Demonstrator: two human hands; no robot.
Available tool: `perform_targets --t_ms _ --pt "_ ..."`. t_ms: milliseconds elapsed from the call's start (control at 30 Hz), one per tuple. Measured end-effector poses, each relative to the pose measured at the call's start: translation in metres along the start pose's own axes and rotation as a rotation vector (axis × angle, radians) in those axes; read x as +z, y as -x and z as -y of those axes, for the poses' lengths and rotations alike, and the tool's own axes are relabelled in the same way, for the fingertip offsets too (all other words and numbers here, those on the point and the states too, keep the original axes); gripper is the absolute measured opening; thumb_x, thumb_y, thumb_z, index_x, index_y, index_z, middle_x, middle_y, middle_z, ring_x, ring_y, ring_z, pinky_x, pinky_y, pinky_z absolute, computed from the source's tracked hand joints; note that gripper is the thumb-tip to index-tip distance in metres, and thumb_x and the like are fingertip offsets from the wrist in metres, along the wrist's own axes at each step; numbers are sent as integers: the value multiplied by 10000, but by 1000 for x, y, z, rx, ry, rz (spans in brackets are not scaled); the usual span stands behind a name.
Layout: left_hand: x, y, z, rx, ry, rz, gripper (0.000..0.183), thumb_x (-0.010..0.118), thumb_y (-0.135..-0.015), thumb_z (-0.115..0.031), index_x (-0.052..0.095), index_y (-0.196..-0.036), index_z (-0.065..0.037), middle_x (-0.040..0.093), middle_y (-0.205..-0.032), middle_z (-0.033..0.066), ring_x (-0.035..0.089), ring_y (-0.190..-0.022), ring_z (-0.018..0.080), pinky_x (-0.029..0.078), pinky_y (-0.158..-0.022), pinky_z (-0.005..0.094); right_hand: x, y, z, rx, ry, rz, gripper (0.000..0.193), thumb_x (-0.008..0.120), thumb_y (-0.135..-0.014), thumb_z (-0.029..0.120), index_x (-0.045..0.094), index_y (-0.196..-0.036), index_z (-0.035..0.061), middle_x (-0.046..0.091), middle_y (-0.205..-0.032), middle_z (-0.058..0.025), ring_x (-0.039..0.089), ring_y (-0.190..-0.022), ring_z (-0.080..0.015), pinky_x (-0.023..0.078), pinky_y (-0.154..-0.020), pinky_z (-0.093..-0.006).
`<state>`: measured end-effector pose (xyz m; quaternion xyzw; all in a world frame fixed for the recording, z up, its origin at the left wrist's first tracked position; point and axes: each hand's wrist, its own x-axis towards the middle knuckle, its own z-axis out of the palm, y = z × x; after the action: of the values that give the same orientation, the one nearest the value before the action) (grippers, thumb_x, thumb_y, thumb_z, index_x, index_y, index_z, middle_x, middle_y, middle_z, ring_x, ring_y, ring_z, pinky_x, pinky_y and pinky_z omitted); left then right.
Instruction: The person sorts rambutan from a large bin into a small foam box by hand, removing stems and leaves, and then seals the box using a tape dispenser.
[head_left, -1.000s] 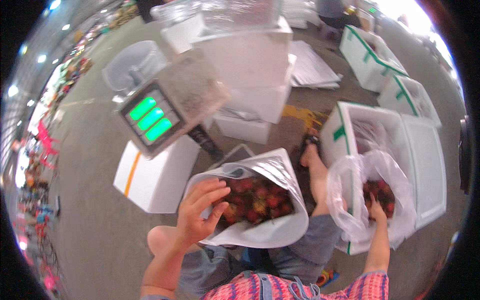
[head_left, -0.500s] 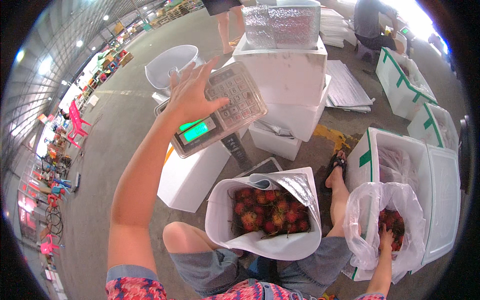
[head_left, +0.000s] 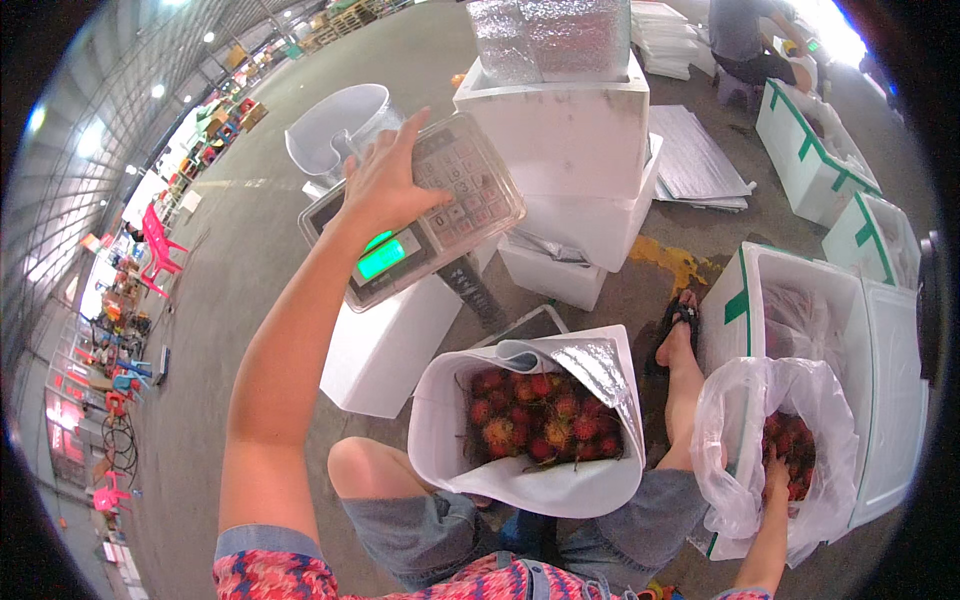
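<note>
A stack of white foam boxes [head_left: 570,150] fills the upper middle of the frame, with a silvery insulating liner [head_left: 555,35] standing in the top one; they are piled one on another and so stand high beside the seated person. At the right edge a large white foam box with green tape [head_left: 800,300] stands open on the floor, close to the person's right side and within easy reach. A clear plastic bag [head_left: 750,420] leans against its front wall with its mouth gaping upward, and red spiky rambutans show in its bottom. The right hand [head_left: 775,480] is sunk into this bag among the fruit; whether it is closed on any fruit I cannot tell.

In the lower middle, just in front of the person's bare knees, sits a foam box with a foil-lined bag [head_left: 530,420] folded open over its rim, well filled with rambutans [head_left: 540,415].

In the upper left of centre an electronic scale [head_left: 420,235] rests on a low white foam box [head_left: 385,345], tilted toward the person so that its green display faces up. The left hand [head_left: 385,180] lies spread on the scale's keypad with fingers open, holding nothing.
</note>
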<state>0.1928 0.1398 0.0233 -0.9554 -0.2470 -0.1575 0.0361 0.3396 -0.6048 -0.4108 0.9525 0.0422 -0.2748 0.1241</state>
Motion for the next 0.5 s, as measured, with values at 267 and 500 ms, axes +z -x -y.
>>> perform_targets --t_ms 267,500 --pt "-27 15 -6 110 270 -363 787 780 -737 -426 439 -1396 -165 534 -1305 161 488 -1240 353 305 -1067 483 39 -45 -23 59 -92 20 721 553 -917 327 174 -1531 325 478 -1305 -296 612 -1035 -450 537 -826 -508" --pt "-57 113 -8 370 194 -591 475 749 -786 -190 585 -1221 -93 567 -1265 114 492 -1229 323 299 -1073 484 80 -52 -27 86 191 -302 586 438 -957 160 280 -1497 323 576 -1026 -187 650 -799 -334 571 -678 -431"
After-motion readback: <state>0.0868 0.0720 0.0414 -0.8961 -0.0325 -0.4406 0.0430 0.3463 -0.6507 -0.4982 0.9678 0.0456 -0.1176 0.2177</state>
